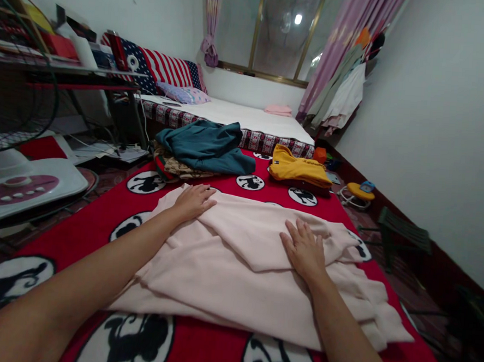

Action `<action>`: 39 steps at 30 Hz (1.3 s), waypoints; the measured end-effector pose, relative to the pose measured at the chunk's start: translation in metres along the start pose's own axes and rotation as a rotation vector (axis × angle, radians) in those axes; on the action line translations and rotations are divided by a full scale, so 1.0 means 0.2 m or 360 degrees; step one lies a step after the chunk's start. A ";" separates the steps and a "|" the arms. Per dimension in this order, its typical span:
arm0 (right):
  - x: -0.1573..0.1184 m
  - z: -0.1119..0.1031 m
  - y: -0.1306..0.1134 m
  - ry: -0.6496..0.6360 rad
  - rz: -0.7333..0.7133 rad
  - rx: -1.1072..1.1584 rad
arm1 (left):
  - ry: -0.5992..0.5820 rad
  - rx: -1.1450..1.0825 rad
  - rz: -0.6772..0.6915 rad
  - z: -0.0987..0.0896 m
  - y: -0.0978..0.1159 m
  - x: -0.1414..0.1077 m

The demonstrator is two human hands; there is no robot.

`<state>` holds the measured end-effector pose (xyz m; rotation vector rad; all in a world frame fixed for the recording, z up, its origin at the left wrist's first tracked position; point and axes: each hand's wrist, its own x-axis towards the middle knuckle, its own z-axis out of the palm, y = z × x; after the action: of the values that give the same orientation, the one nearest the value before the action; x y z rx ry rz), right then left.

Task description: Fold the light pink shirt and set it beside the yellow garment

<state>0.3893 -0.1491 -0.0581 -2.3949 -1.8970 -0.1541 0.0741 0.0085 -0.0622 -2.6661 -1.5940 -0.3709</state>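
A pale pink garment (236, 279), partly folded over itself with some creases, lies across a red blanket (199, 339) printed with black figures in white circles. My left hand (195, 201) rests flat on the garment's far left part, fingers extended. Toward the right, my right hand (304, 249) presses flat on the folded layer with its fingers a little spread. Neither hand grips the cloth. What looks like a ribbed hem shows at the garment's right end.
Beyond the garment sit a crumpled teal garment (205, 146) on patterned cloth and a folded yellow garment (298, 168). A bed (238, 115) stands under the window. A fan base (28, 187) is at the left, a dark green stool (403, 232) at the right.
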 end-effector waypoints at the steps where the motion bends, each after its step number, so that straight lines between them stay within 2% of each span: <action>1: 0.00 0.00 0.00 0.0000 0.0002 0.0005 | -0.0006 0.0029 0.0030 -0.01 0.01 0.00; 5: -0.01 0.01 -0.01 0.0057 0.0004 0.0130 | 0.0065 0.0185 0.0086 -0.05 0.02 0.02; 8: 0.00 -0.01 0.02 0.0230 0.0058 0.0273 | 0.0186 0.0271 0.0060 -0.07 0.03 0.05; 11: 0.04 -0.05 0.12 0.0558 0.0262 0.0148 | 0.0163 0.0253 0.0040 -0.08 0.03 0.07; 13: 0.08 -0.08 0.23 0.0646 0.0475 -0.0004 | 0.0101 0.0201 0.0037 -0.08 0.03 0.08; 14: 0.10 -0.09 0.29 0.0589 0.0582 -0.0021 | 0.0075 0.0171 0.0038 -0.08 0.03 0.08; 16: 0.14 -0.10 0.40 0.0335 0.0712 0.0060 | 0.0055 0.0123 0.0043 -0.07 0.03 0.07; 18: 0.16 -0.09 0.47 0.0121 0.0709 0.0165 | 0.0075 0.0109 0.0065 -0.06 0.03 0.06; 20: 0.17 -0.07 0.49 0.0087 0.0634 0.0203 | 0.0120 0.0112 0.0134 -0.04 0.03 0.06; 23: 0.17 -0.09 0.47 0.0250 0.0511 0.0222 | 0.0179 0.0104 0.0316 -0.05 0.02 0.07; 26: 0.20 -0.16 0.47 0.0461 0.0483 0.0290 | 0.0204 0.0144 0.0396 -0.12 0.03 0.13; 30: 0.32 -0.27 0.46 0.0691 0.0537 0.0277 | 0.0289 0.0213 0.0243 -0.24 0.10 0.29; 32: 0.38 -0.28 0.42 0.0751 0.0516 0.0158 | 0.0383 0.0239 0.0138 -0.26 0.17 0.35; 35: 0.39 -0.22 0.27 0.0693 0.0282 0.0018 | 0.0417 0.0231 0.0134 -0.19 0.33 0.32; 36: 0.37 -0.18 0.22 0.0625 0.0148 -0.0003 | 0.0336 0.0178 0.0206 -0.15 0.39 0.28; 39: 0.28 -0.05 0.09 0.0305 -0.0188 -0.0021 | -0.0064 -0.0124 0.0487 -0.01 0.52 0.14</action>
<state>0.4184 -0.1007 -0.0415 -2.1868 -1.9525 -0.3899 0.1766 -0.0179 -0.0422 -2.9307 -1.1730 -0.3774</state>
